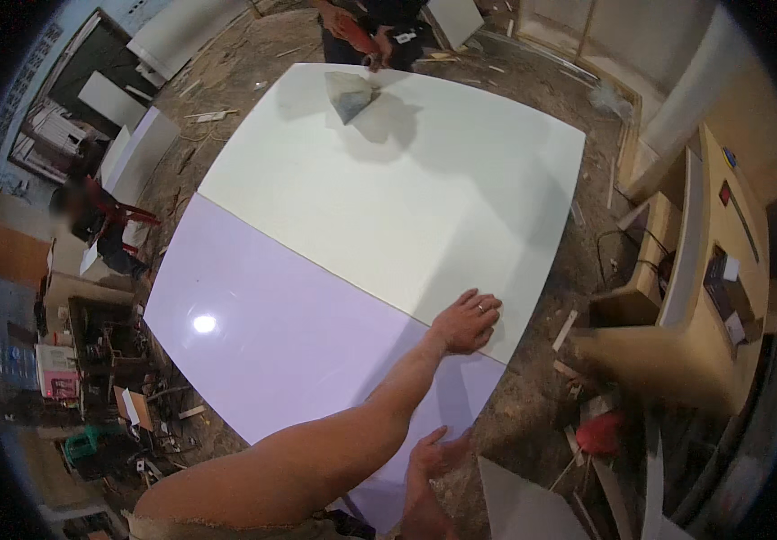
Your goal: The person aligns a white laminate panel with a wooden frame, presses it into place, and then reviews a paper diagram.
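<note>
A large white panel (388,198) lies flat, with a lilac glossy panel (280,315) nearer me; their edges meet along a slanting seam. My left arm reaches across the lilac panel. My left hand (468,321), a ring on one finger, rests palm down on the white panel by the seam's right end, fingers spread and slightly bent. Lower down, my right hand (438,453) is at the lilac panel's right edge, thumb apart from the fingers; its fingertips are blurred. A crumpled pale bag with a grey patch (350,96) stands at the white panel's far end.
Beyond the far edge, a person holds an orange-red tool (352,34). Another person sits on a red chair (132,214) at left. Light wooden furniture (659,360) stands right, near a red object (600,434) and board offcuts (533,504). Wood scraps litter the floor.
</note>
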`<state>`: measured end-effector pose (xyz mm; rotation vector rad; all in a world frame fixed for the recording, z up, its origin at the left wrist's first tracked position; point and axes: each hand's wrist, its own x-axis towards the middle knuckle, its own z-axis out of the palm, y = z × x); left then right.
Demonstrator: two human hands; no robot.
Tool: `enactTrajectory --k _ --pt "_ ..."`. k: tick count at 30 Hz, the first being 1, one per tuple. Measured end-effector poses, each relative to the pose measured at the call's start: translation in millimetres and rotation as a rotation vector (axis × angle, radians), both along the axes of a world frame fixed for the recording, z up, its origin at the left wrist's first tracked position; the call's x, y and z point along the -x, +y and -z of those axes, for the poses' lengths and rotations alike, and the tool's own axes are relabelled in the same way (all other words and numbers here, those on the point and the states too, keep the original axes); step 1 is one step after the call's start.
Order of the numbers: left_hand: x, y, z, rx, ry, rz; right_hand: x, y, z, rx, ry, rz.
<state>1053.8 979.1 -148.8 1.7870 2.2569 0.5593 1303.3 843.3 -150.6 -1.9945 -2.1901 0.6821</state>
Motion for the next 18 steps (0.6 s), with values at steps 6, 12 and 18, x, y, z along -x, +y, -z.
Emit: enactTrajectory --k 6,12,18 --pt "-2 19 7 -0.061 -0.074 -0.022 -17 5 34 -0.168 0.033 -0.071" --pt "-7 26 9 -0.031 0.070 -0.008 -14 27 5 -0.030 0.018 -0.069" --pt "-16 23 14 -0.032 0.079 0.048 -21 13 17 -0.060 -0.016 -0.025"
